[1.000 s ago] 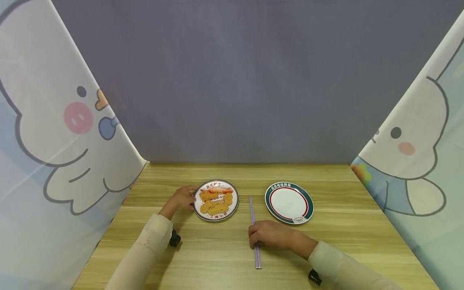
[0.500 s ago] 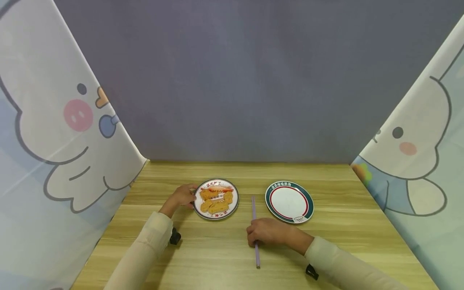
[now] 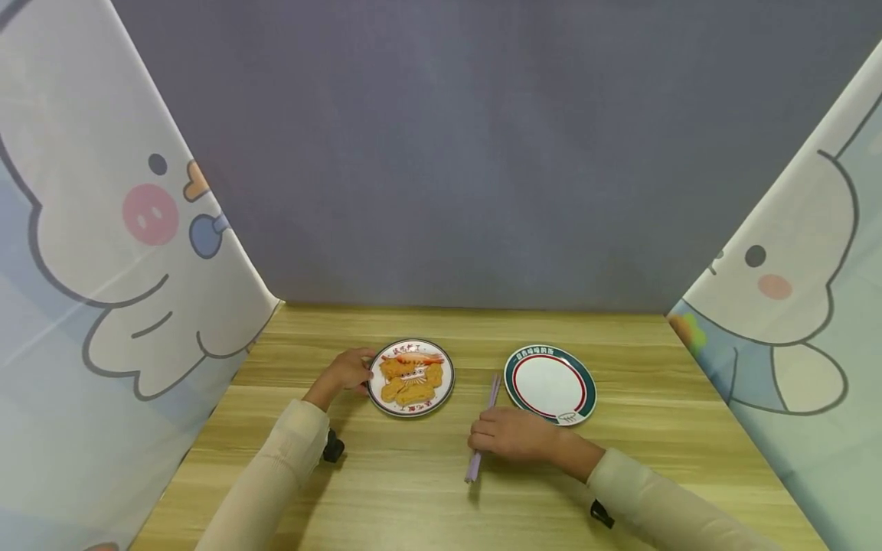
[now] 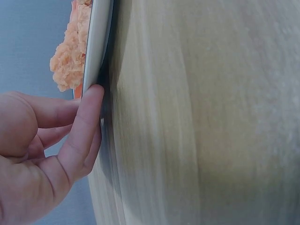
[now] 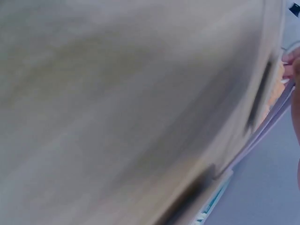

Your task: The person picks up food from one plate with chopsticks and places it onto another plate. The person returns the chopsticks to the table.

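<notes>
My left hand [image 3: 347,371] pinches the left rim of a round white plate [image 3: 448,376] with a dark edge and red lettering. In the left wrist view, thumb and fingers meet at the plate's edge [image 4: 97,42]. Fried golden pieces [image 3: 416,393] and an orange-red shrimp [image 3: 419,357] lie on it. Between the two plates, my right hand [image 3: 513,435] grips a pair of light purple chopsticks [image 3: 473,465] around the middle. Their near ends are raised, with a shadow on the table below. The right wrist view shows the chopsticks [image 5: 276,111] at the right, partly behind the hand.
A green-rimmed plate [image 3: 549,384] with a red ring and a bare white centre sits just beyond my right hand. The wooden table [image 3: 406,490] ends at a grey back panel [image 3: 441,153], with printed cartoon cloths on both sides.
The right hand has lifted the chopsticks off the table and turned them, far ends to the right and near ends to the left. The left hand stays at the plate.
</notes>
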`<state>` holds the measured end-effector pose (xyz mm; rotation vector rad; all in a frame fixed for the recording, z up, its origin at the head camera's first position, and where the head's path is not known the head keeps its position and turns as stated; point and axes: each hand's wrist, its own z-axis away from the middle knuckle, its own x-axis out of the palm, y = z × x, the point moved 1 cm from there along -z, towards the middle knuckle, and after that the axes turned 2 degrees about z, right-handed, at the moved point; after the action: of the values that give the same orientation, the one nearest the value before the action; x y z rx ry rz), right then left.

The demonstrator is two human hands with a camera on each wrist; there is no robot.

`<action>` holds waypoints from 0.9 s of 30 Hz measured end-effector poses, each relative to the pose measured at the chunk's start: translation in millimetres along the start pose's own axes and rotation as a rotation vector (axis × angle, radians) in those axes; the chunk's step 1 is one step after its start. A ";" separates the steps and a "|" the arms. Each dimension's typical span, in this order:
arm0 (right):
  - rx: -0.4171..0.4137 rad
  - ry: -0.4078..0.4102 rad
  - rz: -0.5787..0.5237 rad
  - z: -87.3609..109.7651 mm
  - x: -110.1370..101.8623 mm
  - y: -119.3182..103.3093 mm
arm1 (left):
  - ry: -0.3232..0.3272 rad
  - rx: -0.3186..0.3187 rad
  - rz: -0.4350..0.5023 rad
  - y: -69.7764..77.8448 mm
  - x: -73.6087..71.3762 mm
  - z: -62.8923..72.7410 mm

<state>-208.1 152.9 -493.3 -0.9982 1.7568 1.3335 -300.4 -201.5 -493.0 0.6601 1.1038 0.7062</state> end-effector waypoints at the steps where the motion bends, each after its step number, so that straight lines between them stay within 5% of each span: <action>1: 0.022 0.012 -0.003 0.3 -2.7 2.0 | 0.000 0.001 0.001 0.2 0.0 -0.3; 10: 0.106 0.161 0.021 -1.8 -26.3 19.9 | -0.016 0.001 0.013 -0.6 -0.3 -2.8; 17: 0.164 0.194 0.007 -6.4 -46.9 32.4 | -0.007 -0.013 -0.039 0.1 -0.3 -2.1; 27: 0.453 0.224 -0.280 -13.0 -76.9 57.5 | -0.013 -0.017 -0.041 1.8 -0.3 -3.3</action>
<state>-225.3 162.4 -398.4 -1.1072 1.8837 0.6288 -303.9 -200.2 -492.5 0.6252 1.0957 0.6744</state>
